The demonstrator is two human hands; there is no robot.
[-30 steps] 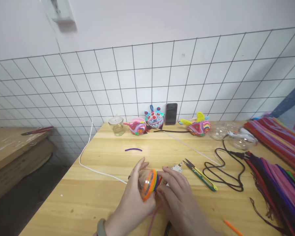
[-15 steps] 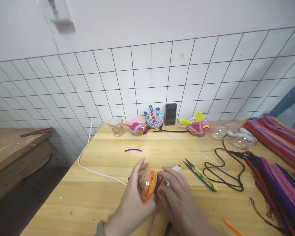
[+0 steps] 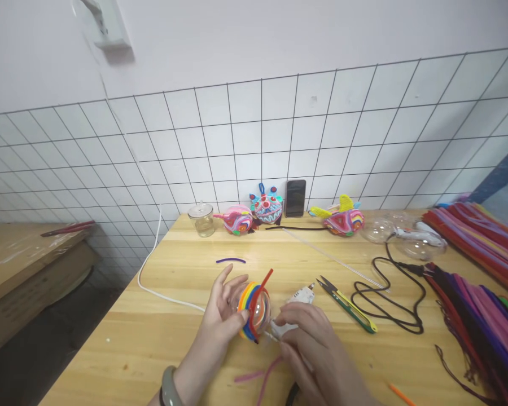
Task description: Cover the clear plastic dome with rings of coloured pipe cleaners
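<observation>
My left hand [image 3: 214,334] cups a clear plastic ball [image 3: 256,309] partly wrapped in bands of coloured pipe cleaner. A red pipe cleaner end [image 3: 265,280] sticks up off the ball. My right hand [image 3: 312,345] grips a white glue gun [image 3: 298,295], whose tip sits against the ball's lower right side. A pink pipe cleaner [image 3: 257,375] lies on the wooden table [image 3: 173,316] just under both hands.
Snips [image 3: 347,301] and a looped black cable [image 3: 385,299] lie to the right. Bundles of pipe cleaners [image 3: 478,310] fill the right edge. A jar [image 3: 201,219], finished figures [image 3: 266,207], a phone [image 3: 295,198] and clear half-shells [image 3: 402,234] line the back. A purple scrap [image 3: 231,260] lies mid-table.
The ball has been turned in my left hand, so the red pipe cleaner end now points up. My right hand has slid lower, bringing the glue gun tip to the ball.
</observation>
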